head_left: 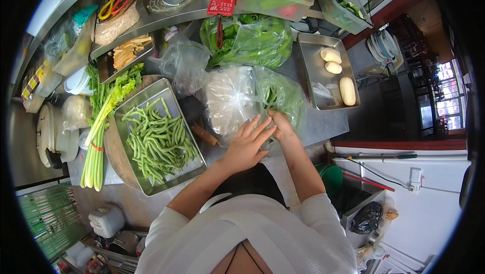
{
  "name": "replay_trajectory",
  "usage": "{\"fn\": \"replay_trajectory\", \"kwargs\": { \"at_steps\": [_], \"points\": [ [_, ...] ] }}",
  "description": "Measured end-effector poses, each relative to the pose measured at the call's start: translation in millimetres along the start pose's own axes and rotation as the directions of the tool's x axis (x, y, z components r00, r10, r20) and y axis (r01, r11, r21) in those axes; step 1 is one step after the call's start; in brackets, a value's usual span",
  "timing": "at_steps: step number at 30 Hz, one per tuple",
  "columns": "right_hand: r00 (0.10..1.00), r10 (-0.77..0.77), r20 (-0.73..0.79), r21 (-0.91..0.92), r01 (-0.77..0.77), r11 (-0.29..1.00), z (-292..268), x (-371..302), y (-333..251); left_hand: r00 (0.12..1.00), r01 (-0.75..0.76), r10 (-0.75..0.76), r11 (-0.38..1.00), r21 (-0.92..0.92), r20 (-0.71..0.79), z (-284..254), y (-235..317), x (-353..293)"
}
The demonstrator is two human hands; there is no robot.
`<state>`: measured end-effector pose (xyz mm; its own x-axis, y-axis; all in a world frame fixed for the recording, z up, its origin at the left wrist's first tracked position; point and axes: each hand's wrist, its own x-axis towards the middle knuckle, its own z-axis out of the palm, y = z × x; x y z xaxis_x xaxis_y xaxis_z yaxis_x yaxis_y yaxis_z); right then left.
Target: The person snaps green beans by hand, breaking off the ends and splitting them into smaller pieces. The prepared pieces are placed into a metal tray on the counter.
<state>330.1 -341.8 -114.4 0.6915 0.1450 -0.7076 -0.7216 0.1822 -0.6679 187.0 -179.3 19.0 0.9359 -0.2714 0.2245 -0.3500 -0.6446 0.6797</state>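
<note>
My left hand (246,145) lies with its fingers stretched out and apart, palm side down, at the near edge of a clear plastic bag (230,97) with pale contents. Just to its right, my right hand (281,123) has its fingers closed on the near edge of a thin plastic bag (283,92), through which some green vegetable shows. What lies under my fingertips is partly hidden. Left of my hands, a steel tray (146,189) holds many green beans (159,142). A cleaver's wooden handle (203,135) sticks out between that tray and the clear bag.
Celery (98,147) tied with a red band lies left of the bean tray. Behind the bags sits a large bag of green peppers (247,41). A steel tray (328,103) with peeled pale roots (347,91) stands at right. A red packet (222,0) rests on the back shelf.
</note>
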Motion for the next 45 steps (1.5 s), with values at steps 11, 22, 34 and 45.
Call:
{"fn": "replay_trajectory", "kwargs": {
  "at_steps": [11, 22, 34, 45],
  "points": [
    [0.992, 0.026, 0.126, 0.352, -0.070, 0.933, 5.9, -56.0, -47.6, 0.946, 0.111, -0.154, 0.981, 0.160, 0.286, 20.3, -38.0, -51.1],
    [0.779, -0.527, 0.338, -0.255, 0.615, 0.746, 63.3, -205.1, -0.7, 0.838, 0.252, -0.542, 0.273, -0.929, 0.068, -30.4, -5.7, 1.3],
    [0.606, -0.600, 0.522, -0.462, 0.793, 0.398, 66.7, -225.0, -34.5, 0.890, 0.266, -0.450, 0.374, -0.889, 0.077, -80.3, 5.1, -9.7],
    [0.649, -0.471, 0.597, -0.534, 0.760, 0.371, 102.7, -221.9, -105.5, 0.942, 0.332, -0.220, 0.523, -0.785, 0.252, -88.3, 19.1, -36.9]
  ]
}}
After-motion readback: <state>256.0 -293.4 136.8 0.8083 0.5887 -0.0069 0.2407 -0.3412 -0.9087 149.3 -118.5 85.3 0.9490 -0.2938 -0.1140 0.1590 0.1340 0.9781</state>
